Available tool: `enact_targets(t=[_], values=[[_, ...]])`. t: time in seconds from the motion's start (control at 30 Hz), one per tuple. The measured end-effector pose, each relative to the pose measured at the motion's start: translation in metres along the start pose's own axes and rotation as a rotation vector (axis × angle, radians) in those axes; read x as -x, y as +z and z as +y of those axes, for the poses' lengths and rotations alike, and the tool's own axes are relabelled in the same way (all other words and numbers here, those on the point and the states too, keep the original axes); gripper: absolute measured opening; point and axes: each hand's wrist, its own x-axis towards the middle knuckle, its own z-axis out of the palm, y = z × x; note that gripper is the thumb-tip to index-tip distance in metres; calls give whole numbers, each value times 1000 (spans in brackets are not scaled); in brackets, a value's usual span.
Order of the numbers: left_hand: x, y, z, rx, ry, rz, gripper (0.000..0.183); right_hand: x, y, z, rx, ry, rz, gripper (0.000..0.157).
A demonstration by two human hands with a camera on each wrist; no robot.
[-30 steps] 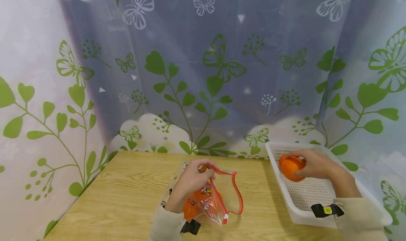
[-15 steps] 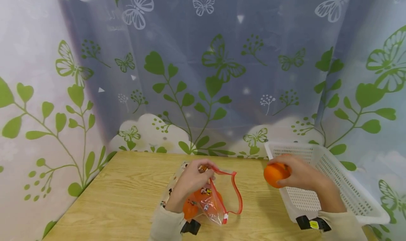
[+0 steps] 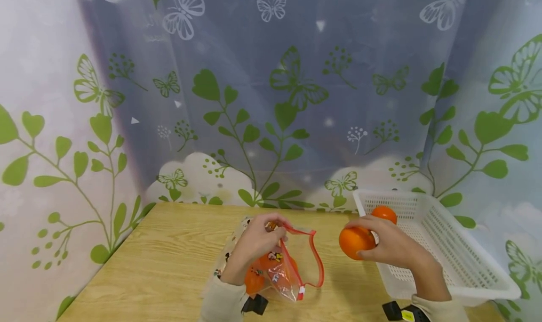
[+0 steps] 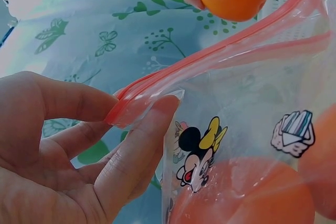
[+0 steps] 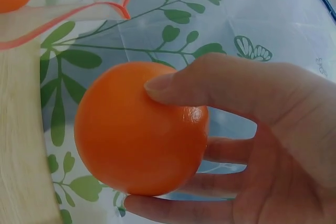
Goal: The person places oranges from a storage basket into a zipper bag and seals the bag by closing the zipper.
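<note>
My left hand [image 3: 259,239] pinches the red-edged mouth of a clear zip bag [image 4: 236,103] printed with cartoon figures; thumb and index finger meet on one corner. The bag's mouth gapes toward the right in the head view. Oranges [image 4: 247,192] show through the plastic inside it. Between the bag and the basket, my right hand [image 3: 394,242] grips another orange [image 5: 139,129], thumb on one side and fingers curled on the other. This fruit is held above the table, apart from the bag.
A white perforated plastic basket [image 3: 449,251] stands at the right of the wooden table [image 3: 161,256]. One orange [image 3: 384,214] lies at its far left corner. A patterned curtain [image 3: 237,100] rises behind the table and along both sides.
My right hand has carried the orange leftward out of the basket, over its rim, toward the bag. The orange left in the basket has come into view. My left hand stays put.
</note>
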Motion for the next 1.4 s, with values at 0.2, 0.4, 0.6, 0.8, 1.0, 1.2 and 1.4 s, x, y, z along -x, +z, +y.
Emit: enact_targets(t=[0.2,0.4,0.6,0.8,1.0,1.2,1.4], values=[[1,0,1,0,1,1,21,-2,3,-7,0,25,-11,53],[2,-1,1,0,0,5,20,0,5,-13,-11,27,-8,54],[2,-1,1,-11,-3,13,19,0,9,-24,-20,-8,-4,55],[2,-1,1,-8,-1,19,19,-3,15,-37,-62,-69,-21,55],[2,0,1,-19,10,27,19,-4,19,-50,-122,-107,-54,54],[1,0,0,-10,2,32,19,-8,28,-57,-127,-168,-53,55],[1,0,0,-12,7,28,19,-11,37,-63,-90,-213,-38,57]])
